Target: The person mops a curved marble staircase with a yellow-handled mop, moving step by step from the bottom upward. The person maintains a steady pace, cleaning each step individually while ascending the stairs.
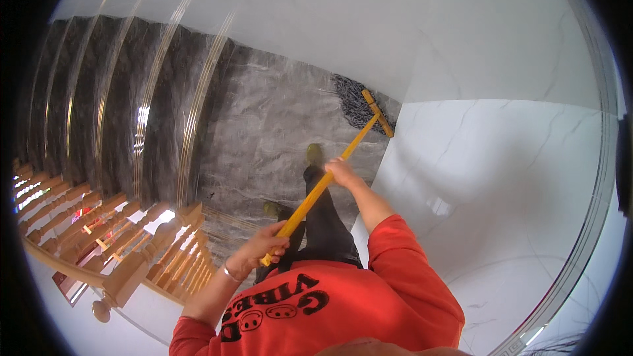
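Note:
A mop with a yellow wooden handle (310,200) slants across my front. Near the top end of its handle, my left hand (272,244) is closed around it; a bracelet circles that wrist. Farther down the shaft, my right hand (341,171) grips it too. The yellow crossbar (378,113) and the dark grey string mop head (352,101) lie on the grey marble-patterned landing (267,104). That head sits in the far right corner, close to the walls. My feet in olive shoes (314,155) stand on the landing.
Dark stairs (163,104) with gold-striped edges adjoin the landing on the left. A wooden balustrade (74,207) and its newel post (128,277) stand at the lower left. White marble-patterned walls (474,148) bound the right and far sides.

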`<state>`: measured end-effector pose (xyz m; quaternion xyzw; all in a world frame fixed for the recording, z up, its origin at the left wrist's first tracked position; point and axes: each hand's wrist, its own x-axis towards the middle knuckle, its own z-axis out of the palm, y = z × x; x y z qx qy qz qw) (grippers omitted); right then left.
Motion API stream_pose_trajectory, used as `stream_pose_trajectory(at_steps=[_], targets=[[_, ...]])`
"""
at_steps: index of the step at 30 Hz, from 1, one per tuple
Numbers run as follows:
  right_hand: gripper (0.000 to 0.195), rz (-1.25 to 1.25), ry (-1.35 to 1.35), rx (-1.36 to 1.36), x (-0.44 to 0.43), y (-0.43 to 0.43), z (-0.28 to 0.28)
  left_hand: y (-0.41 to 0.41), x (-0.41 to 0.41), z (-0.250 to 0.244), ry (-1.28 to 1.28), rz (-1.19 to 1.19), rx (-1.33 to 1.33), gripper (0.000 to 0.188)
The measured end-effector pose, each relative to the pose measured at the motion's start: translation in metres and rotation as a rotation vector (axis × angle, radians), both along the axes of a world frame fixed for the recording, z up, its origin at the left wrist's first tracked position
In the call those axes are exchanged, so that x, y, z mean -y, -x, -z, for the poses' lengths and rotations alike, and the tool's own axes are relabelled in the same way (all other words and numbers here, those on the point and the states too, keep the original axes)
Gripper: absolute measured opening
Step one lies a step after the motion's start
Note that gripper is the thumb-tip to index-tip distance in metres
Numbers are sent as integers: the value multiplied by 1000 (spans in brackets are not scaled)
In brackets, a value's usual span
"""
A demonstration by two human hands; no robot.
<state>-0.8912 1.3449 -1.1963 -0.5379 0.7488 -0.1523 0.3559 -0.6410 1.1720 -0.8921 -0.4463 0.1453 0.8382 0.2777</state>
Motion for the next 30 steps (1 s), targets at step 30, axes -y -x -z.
stream_pose_trajectory(at_steps=[30], targets=[[16, -866, 248, 489, 155, -517, -149, -410, -77, -260, 413, -658, 391, 63]])
